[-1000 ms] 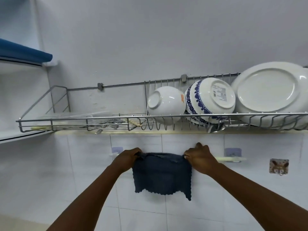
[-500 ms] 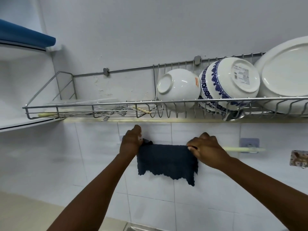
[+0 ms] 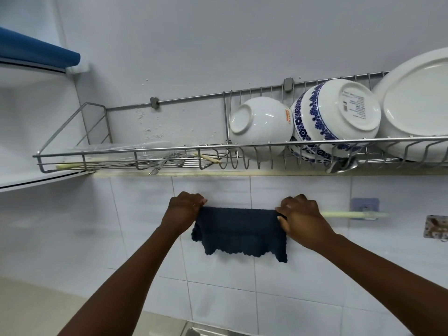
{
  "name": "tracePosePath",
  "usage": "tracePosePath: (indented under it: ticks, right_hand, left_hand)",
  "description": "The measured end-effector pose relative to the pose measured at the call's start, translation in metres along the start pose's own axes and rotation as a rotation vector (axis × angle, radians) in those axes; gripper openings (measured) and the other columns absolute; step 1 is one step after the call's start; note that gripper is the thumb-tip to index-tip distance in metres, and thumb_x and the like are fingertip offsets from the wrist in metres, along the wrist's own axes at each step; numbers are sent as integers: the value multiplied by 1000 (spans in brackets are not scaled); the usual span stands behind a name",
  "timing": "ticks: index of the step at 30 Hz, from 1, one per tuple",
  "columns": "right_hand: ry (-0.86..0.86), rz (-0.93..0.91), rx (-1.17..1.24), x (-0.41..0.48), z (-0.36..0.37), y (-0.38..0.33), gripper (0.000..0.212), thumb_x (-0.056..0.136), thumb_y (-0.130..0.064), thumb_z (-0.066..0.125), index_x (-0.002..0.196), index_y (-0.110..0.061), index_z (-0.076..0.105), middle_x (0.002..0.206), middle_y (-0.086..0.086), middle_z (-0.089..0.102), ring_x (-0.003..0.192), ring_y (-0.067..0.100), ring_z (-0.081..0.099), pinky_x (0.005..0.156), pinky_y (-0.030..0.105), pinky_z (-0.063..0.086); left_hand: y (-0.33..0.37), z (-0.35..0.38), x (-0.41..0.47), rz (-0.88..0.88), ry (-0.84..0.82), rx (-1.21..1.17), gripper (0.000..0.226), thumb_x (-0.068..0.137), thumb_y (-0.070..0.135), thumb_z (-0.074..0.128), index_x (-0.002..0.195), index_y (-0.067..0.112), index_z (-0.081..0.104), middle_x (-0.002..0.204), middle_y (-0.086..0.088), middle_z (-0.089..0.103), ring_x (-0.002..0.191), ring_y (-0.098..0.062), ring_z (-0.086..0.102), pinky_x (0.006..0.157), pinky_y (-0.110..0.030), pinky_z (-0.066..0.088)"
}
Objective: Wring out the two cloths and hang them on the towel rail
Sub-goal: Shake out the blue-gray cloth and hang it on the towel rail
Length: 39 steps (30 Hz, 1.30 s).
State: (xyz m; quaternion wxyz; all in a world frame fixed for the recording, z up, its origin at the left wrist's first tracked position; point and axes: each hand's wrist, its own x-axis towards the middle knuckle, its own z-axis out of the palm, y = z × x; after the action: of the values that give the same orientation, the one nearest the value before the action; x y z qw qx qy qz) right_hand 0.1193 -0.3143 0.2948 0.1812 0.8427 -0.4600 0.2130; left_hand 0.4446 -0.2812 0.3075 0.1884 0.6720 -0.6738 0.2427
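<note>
A dark blue cloth (image 3: pixel 238 232) with a scalloped lower edge hangs over the pale towel rail (image 3: pixel 344 215) on the tiled wall. My left hand (image 3: pixel 183 209) grips the cloth's upper left corner at the rail. My right hand (image 3: pixel 300 219) grips its upper right corner. The cloth is stretched flat between both hands. The rail shows only to the right of my right hand, ending in a bluish wall bracket (image 3: pixel 365 207). No second cloth is in view.
A wire dish rack (image 3: pixel 169 151) runs along the wall just above my hands, holding a white bowl (image 3: pixel 260 124), a blue-patterned bowl (image 3: pixel 337 117) and a large white plate (image 3: pixel 417 103). A small wall hook (image 3: pixel 436 226) sits at far right. A sink edge (image 3: pixel 206 332) shows below.
The view has tilted and shifted, so the rack sits lower and further right. My left hand has come down from above the rail onto the cloth's corner, and the cloth is spread wider.
</note>
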Motion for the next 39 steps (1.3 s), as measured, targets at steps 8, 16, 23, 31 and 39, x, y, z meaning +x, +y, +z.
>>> tracePosePath:
  ticks: [8, 16, 23, 31, 39]
  right_hand:
    - [1, -61, 44, -8, 7, -10, 42, 81, -21, 52, 122, -22, 57, 126, -1, 59, 114, 29, 49, 96, 44, 35]
    - [-4, -122, -22, -12, 13, -14, 45, 80, -20, 56, 125, -23, 56, 132, -3, 58, 125, 34, 48, 104, 49, 33]
    - [-110, -62, 53, -15, 12, -25, 57, 90, -24, 45, 144, -21, 26, 152, -2, 31, 140, 31, 20, 114, 48, 12]
    - [3, -35, 106, -19, -4, -20, 56, 86, -23, 53, 140, -24, 37, 152, -1, 34, 134, 35, 32, 109, 51, 21]
    - [93, 38, 213, -118, 27, -2, 35, 80, -25, 68, 115, -27, 61, 128, -8, 58, 117, 25, 51, 95, 42, 37]
  left_hand:
    - [-16, 16, -18, 22, 47, 48, 37, 74, 8, 73, 108, 22, 68, 110, -3, 70, 106, -31, 63, 92, -46, 46]
    - [-6, 15, -33, -57, 38, -243, 21, 102, 24, 36, 105, 25, 56, 104, 9, 53, 95, -4, 45, 79, -4, 33]
    - [-19, 37, -43, -74, -40, -322, 39, 101, 33, 31, 137, 28, 46, 148, -2, 44, 141, -24, 30, 119, -32, -3]
    - [-11, 36, -39, -41, 37, -115, 62, 82, 0, 62, 140, 10, 44, 150, -11, 41, 142, -30, 31, 118, -48, 5]
    - [56, 58, -97, -150, 323, -457, 43, 91, -2, 54, 133, 8, 53, 150, -12, 40, 142, -29, 31, 111, -39, 35]
